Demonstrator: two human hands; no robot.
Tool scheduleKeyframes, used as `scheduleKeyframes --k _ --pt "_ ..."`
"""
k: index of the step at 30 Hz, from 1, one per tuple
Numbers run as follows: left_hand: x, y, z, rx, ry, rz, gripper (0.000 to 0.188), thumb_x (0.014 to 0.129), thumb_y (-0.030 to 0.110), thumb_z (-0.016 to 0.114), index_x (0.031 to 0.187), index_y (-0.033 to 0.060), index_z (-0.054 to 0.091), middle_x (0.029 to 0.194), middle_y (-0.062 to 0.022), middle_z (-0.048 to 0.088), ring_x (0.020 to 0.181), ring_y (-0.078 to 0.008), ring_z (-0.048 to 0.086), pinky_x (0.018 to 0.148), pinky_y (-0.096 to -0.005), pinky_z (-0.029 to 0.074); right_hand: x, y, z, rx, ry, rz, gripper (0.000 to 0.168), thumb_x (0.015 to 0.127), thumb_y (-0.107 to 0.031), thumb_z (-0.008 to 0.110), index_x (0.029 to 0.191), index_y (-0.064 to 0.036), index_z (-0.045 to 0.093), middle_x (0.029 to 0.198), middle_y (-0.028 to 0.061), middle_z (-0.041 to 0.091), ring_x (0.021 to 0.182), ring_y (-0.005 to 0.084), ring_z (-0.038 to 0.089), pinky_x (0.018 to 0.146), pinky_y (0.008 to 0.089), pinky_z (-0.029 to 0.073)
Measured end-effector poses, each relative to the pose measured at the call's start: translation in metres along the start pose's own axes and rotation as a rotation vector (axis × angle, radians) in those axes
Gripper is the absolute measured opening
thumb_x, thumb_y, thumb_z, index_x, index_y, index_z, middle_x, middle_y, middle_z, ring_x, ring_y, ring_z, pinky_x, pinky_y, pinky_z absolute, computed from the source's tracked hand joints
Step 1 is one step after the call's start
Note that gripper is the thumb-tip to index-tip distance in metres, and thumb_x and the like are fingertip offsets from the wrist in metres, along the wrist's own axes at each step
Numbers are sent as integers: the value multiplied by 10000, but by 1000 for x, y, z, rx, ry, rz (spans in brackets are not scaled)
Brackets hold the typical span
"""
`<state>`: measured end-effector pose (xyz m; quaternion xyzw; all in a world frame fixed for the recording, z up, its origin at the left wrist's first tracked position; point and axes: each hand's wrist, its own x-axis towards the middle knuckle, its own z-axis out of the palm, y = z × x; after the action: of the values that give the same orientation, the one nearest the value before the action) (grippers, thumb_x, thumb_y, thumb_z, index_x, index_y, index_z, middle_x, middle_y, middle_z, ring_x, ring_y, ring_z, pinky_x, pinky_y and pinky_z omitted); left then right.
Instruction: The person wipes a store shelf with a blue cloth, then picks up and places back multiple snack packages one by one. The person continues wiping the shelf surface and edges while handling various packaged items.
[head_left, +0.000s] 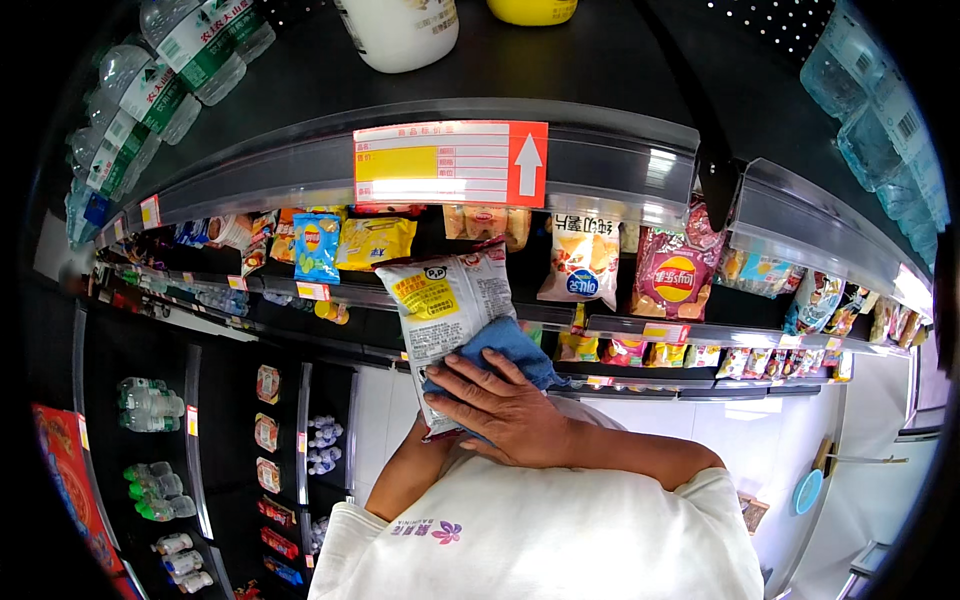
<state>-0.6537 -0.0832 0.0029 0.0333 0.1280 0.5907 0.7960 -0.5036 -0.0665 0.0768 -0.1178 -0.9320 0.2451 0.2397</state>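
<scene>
A silver-white snack bag (442, 307) with a yellow panel and small printing is held up in front of my chest, tilted. My left hand (429, 442) supports it from behind; only the wrist and forearm show, the fingers hidden by the bag. My right hand (495, 405) lies across the lower front of the bag, fingers spread over a blue cloth (510, 349) pressed against the packaging. Just beyond the bag runs a shelf edge with a clear plastic strip (615, 165), and a red-bordered price card (450, 165) sits in it.
Lower shelves hold a blue chip bag (316, 246), a yellow bag (375, 242), a white chip bag (579, 262) and a dark red chip bag (675, 274). Bottled water (169, 82) and a white container (405, 34) stand on the upper shelf. Dark shelving (240, 420) rises at left.
</scene>
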Motion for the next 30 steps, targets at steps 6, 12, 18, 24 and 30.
scheduleKeyframes --k 6,12,18,24,30 --pt "-1 2 -3 -18 -9 -4 752 860 657 457 1396 130 456 1373 -117 513 1232 -350 511 1012 -574 403 12 9 -20 74 23 93 706 799 -225 681 1426 -67 397 1511 137 339 1421 301 281 1152 500 200" --pt "-13 -19 0 -7 -26 -91 746 864 652 454 1393 126 459 1368 -117 518 1229 -349 513 1014 -570 403 32 54 -44 75 348 297 679 838 -211 653 1423 -10 371 1484 189 349 1364 360 347 1131 502 234" --pt "-8 -16 -2 -23 -22 -64 740 867 647 451 1390 123 462 1363 -118 523 1226 -349 516 1016 -566 402 32 20 -18 -80 100 146 720 800 -251 684 1408 4 392 1518 172 308 1410 310 293 1154 482 194" --pt "-4 3 4 -30 -33 3 735 871 642 448 1387 119 465 1358 -118 528 1223 -348 518 1018 -562 402 16 -1 -5 126 -28 -68 667 845 -256 653 1423 -41 398 1519 134 332 1429 261 275 1173 460 166" --pt "-4 32 0 -36 -81 67 729 874 636 445 1383 115 468 1353 -118 533 1220 -348 521 1021 -558 402 -1 16 -9 656 -131 -51 431 962 -266 520 1353 -86 490 1424 109 464 1357 288 382 1152 443 242"
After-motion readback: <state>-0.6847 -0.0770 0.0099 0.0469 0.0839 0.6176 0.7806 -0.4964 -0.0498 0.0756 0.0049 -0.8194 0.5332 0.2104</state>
